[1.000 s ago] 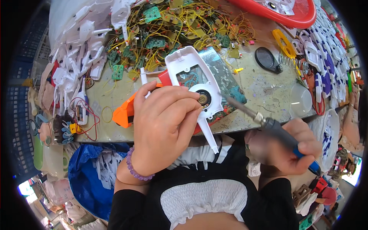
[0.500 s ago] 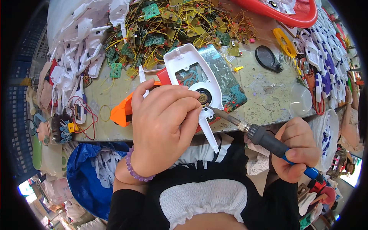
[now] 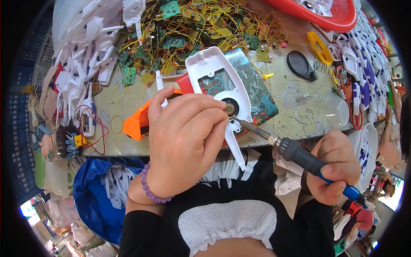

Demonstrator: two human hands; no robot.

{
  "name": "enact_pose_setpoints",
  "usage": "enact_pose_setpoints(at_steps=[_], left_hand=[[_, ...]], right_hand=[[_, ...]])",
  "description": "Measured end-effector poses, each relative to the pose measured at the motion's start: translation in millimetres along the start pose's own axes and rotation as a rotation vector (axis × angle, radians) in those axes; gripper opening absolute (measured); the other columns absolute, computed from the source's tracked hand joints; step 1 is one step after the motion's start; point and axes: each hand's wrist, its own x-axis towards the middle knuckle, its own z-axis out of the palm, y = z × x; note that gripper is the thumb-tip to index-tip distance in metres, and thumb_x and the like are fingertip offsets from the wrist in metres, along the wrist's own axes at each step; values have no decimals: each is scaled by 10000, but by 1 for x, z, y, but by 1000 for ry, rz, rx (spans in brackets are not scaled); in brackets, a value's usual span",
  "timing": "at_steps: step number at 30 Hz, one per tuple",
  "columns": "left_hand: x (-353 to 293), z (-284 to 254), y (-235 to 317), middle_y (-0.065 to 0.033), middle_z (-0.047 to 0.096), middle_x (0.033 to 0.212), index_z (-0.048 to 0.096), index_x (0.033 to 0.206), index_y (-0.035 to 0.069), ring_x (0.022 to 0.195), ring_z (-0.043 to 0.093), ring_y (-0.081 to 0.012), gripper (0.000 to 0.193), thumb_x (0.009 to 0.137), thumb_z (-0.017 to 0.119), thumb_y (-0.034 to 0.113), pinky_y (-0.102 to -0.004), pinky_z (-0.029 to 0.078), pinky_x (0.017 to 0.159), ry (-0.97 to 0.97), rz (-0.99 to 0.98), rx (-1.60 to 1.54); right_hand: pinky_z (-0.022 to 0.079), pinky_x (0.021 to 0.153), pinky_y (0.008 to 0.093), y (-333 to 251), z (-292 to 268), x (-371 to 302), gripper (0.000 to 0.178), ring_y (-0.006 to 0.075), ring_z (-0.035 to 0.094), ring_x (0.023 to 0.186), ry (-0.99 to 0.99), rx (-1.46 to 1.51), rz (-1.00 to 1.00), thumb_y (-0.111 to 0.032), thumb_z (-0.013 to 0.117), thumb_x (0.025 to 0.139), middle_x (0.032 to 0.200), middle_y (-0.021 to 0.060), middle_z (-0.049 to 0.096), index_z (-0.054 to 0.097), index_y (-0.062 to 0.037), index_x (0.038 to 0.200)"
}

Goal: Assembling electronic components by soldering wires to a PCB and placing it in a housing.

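A white plastic casing (image 3: 242, 92) with a handle pointing toward me lies open on the table, a small round speaker (image 3: 230, 108) set in its ring. My left hand (image 3: 182, 130) rests over the casing's left side. Its thumb and fingertips are pinched together at the speaker's edge, and what they hold there is hidden. In my right hand (image 3: 335, 171) is a soldering iron (image 3: 295, 153) with a dark grip and blue handle, its tip touching or very close to the speaker's lower rim. An orange plastic part (image 3: 136, 122) lies partly behind my left hand.
Green circuit boards with yellow wires (image 3: 173, 41) are heaped at the back. White plastic parts (image 3: 87, 51) pile up at the left. A red basket (image 3: 338, 21), a black ring-shaped part (image 3: 302, 66) and a clear cup (image 3: 336, 112) stand to the right. A blue bag (image 3: 92, 201) hangs below the table edge.
The casing, my left hand and the iron's tip appear slightly farther right. The tip stays by the speaker's rim, and both grips look the same.
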Motion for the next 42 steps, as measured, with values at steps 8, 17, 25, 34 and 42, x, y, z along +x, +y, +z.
enact_pose_setpoints(at_steps=[8, 17, 25, 34, 42], left_hand=[[0, 0, 1, -12, 688, 919, 663, 789, 88, 911, 636, -207, 70, 741, 704, 57, -436, 363, 969, -5, 1, -8], [2, -1, 1, -15, 690, 915, 667, 795, 91, 928, 634, -205, 73, 744, 706, 57, -439, 360, 981, 4, 22, -16], [5, -7, -1, -16, 673, 962, 683, 881, 97, 970, 612, -227, 122, 763, 703, 73, -451, 357, 991, -29, 69, -27], [-21, -21, 10, -64, 575, 1258, 669, 1044, 139, 1105, 537, -269, 332, 723, 605, 85, -484, 394, 987, -318, 347, -26], [-34, -30, -5, -28, 658, 1025, 707, 923, 146, 942, 629, -206, 150, 774, 720, 139, -408, 494, 876, 169, 418, -268]], right_hand=[[238, 408, 298, -2, -4, -12, 316, 133, 363, 394, 230, -23, -60, -313, 477, 942, 552, 20, 448, 525, -22, 829], [289, 478, 315, -9, -17, -48, 314, 155, 391, 458, 538, -77, 89, -333, 440, 969, 568, 50, 433, 493, -39, 870], [256, 441, 216, 8, -111, -19, 228, 79, 335, 462, 1118, -686, 183, -198, 511, 922, 539, -6, 342, 541, -17, 787], [236, 481, 192, 68, -131, 14, 229, 21, 353, 543, 739, -443, 738, -244, 583, 922, 638, -43, 448, 597, -56, 793], [311, 533, 174, 91, -99, -14, 453, 13, 420, 641, 731, -400, 780, -248, 644, 916, 773, -32, 525, 477, -27, 1274]])
